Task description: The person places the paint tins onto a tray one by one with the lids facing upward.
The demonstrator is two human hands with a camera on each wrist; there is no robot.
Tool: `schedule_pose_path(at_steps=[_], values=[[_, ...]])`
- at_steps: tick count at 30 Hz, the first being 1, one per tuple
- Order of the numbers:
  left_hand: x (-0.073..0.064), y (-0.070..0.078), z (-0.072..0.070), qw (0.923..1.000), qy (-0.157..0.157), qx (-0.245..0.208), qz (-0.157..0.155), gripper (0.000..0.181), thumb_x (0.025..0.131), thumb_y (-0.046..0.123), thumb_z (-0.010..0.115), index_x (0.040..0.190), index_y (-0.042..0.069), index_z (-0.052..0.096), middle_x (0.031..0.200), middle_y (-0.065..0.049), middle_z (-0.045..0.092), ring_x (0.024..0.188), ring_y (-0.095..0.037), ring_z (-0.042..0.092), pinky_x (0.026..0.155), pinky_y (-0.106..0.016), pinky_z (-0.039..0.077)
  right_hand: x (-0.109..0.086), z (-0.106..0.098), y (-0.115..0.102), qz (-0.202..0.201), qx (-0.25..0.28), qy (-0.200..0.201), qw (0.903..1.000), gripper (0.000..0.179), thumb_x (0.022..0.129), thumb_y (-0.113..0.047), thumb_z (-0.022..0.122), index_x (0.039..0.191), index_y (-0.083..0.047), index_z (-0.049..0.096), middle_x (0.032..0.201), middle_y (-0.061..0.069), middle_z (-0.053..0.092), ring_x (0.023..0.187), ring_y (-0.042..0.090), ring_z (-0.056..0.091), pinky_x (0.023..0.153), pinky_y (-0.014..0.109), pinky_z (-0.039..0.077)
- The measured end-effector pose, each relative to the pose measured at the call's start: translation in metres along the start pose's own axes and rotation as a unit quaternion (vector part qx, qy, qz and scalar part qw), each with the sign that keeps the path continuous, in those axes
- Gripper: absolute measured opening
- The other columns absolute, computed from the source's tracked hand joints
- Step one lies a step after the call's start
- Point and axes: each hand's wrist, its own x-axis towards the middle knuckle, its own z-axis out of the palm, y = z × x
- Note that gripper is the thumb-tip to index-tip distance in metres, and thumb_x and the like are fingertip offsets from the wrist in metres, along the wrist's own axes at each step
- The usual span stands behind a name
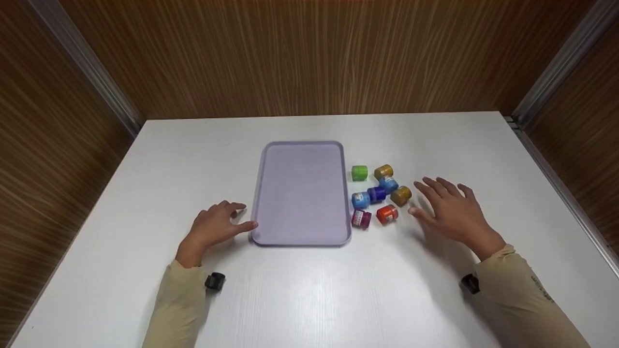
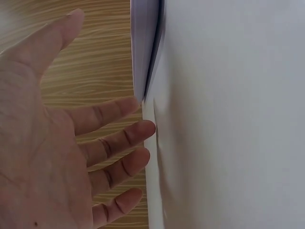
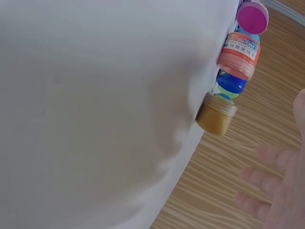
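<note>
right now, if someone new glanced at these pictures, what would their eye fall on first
Probably the eight small, round, brightly coloured jars, clustered on the smooth white tabletop. Next would come the flat, lavender rectangular tray just left of them. Two bare hands frame it all: the left hand by the tray's left edge, the right hand right of the jars.

LEFT WRIST VIEW | Left hand (image 2: 52, 138): palm visible; thumb (image 2: 50, 40) spread from four slightly bent fingers (image 2: 119, 140) | Pale lilac, straight-edged tray (image 2: 144, 43): partly visible at top; end adjoins index fingertip (image 2: 131, 106), contact indeterminable | Flat white tabletop (image 2: 248, 119): right side; soft shadow (image 2: 178, 133) near fingertips | Brown wood-grain panel (image 2: 105, 57): behind hand
</note>
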Motion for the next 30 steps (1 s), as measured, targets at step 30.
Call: schedule_pose_path(at_steps=[30], values=[[0.007,-0.004,0.011,0.9952,-0.043,-0.086,0.019,0.061,0.078,0.05,0.073,0.124,0.011,0.063,0.106,-0.006,0.06,0.095,-0.02,0.054,0.082,-0.038,0.043,0.015,0.012,-0.016,-0.02,0.114,-0.059,0.9915,0.053,0.095,-0.054,0.051,0.118,-0.006,0.055,0.106,0.012,0.061,0.093,0.029,0.058,0.07,0.046,0.048]])
